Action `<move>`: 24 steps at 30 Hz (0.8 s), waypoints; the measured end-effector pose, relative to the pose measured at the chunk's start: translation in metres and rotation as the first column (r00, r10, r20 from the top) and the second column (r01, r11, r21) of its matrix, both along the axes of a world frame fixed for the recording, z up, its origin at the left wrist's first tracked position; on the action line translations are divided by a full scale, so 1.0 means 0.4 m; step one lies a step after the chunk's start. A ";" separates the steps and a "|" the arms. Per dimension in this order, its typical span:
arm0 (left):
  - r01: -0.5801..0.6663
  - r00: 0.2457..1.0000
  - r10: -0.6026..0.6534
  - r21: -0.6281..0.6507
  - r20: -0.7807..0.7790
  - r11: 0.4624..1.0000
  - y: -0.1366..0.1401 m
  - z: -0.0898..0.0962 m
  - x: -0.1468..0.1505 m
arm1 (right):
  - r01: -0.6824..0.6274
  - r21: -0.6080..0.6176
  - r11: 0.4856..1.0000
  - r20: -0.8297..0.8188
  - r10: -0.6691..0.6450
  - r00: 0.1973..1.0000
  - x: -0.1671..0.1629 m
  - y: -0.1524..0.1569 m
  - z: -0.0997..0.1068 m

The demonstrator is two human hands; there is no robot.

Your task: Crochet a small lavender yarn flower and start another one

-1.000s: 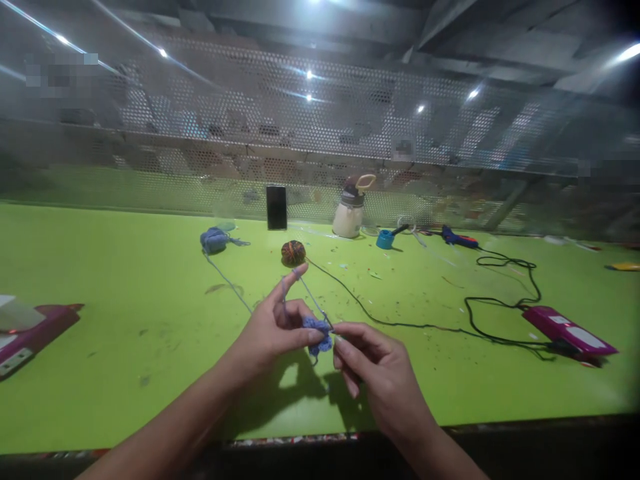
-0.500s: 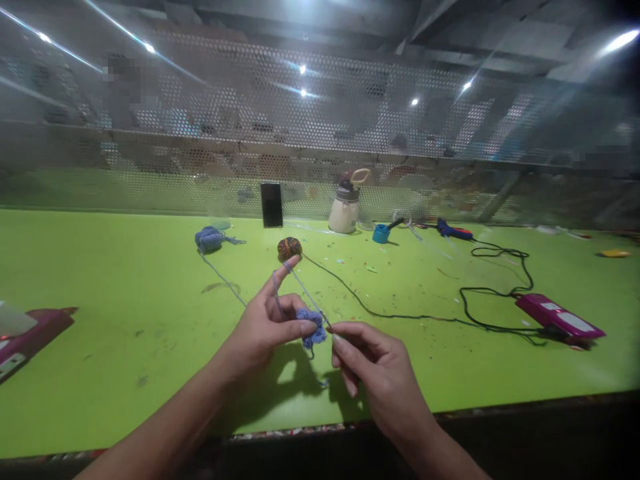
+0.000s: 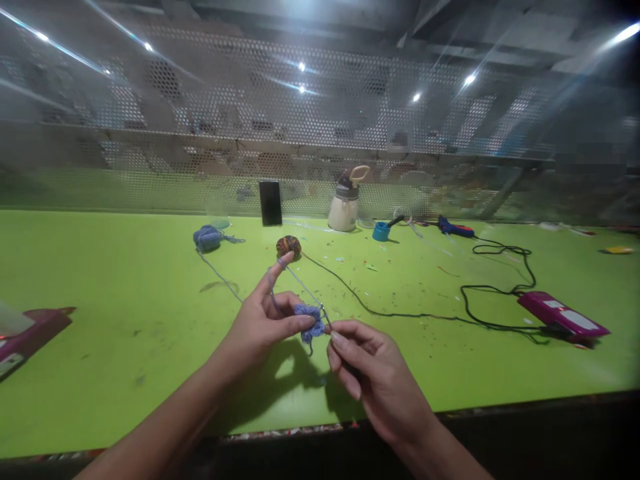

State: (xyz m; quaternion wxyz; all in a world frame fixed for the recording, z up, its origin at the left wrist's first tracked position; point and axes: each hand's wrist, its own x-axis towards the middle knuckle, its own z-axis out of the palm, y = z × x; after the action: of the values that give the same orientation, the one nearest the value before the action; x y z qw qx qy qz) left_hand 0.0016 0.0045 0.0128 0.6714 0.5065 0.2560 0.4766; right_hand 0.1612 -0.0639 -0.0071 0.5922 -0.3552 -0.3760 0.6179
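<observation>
Between thumb and fingers, my left hand [image 3: 273, 319] pinches a small purple-blue crochet piece [image 3: 313, 326]. Yarn loops around its raised index finger and runs down to the piece. My right hand [image 3: 365, 363] grips a thin crochet hook [image 3: 326, 316], whose tip meets the right edge of the piece. A short yarn tail hangs below. Farther back on the left lies a blue yarn ball [image 3: 207, 238], its strand trailing toward my left hand. A dark multicoloured yarn ball [image 3: 289, 246] sits just beyond my index fingertip.
On the green table [image 3: 165, 320] stand a dark phone [image 3: 271, 204], a cream bottle [image 3: 344, 208] and a blue pot [image 3: 381, 231]. A blue glue gun [image 3: 454, 227] lies back right. A black cord leads to a magenta power strip [image 3: 563, 315]; another strip [image 3: 37, 333] is at left.
The hook tip now stands slightly higher and farther left at the edge of the piece. Both hands have shifted a little to the left; their grips are the same.
</observation>
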 end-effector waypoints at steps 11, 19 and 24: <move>-0.033 0.995 0.038 0.052 -0.092 0.998 -0.004 0.004 0.001 | 0.108 0.044 0.993 0.210 -0.115 0.971 -0.003 0.027 -0.004; -0.071 0.960 0.131 0.236 -0.248 0.969 -0.022 0.006 0.017 | 0.227 0.238 0.945 0.524 -0.321 0.789 0.002 0.031 -0.013; -0.048 0.978 0.057 0.049 -0.202 0.998 -0.003 0.003 0.009 | 0.272 0.472 0.838 0.575 -0.527 0.625 0.003 0.016 -0.025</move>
State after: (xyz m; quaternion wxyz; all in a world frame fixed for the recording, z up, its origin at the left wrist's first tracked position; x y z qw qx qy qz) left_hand 0.0052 0.0031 0.0140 0.6178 0.5600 0.3261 0.4455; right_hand 0.1623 -0.0574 -0.0170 0.5861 -0.5251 -0.5777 0.2169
